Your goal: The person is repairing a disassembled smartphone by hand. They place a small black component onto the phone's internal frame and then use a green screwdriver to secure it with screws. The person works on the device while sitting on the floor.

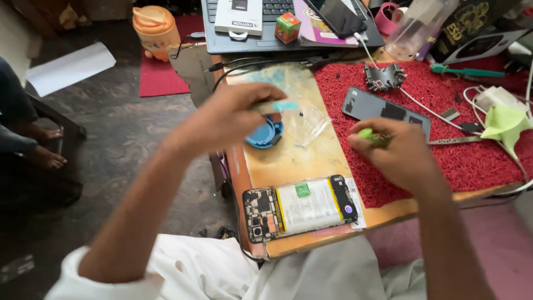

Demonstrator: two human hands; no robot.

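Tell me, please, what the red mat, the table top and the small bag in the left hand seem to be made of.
Red mat: probably rubber or plastic loop pile, matte; the surface looks coarse and grainy.
Table top: likely wood or laminated board, worn; tan face with stains and scuffed edges.
Small bag by the left hand: thin clear plastic film; it is see-through, crinkled and shiny.

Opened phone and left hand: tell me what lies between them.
In the head view, bare tan desk surface and a blue round dish lie between the opened phone and left hand.
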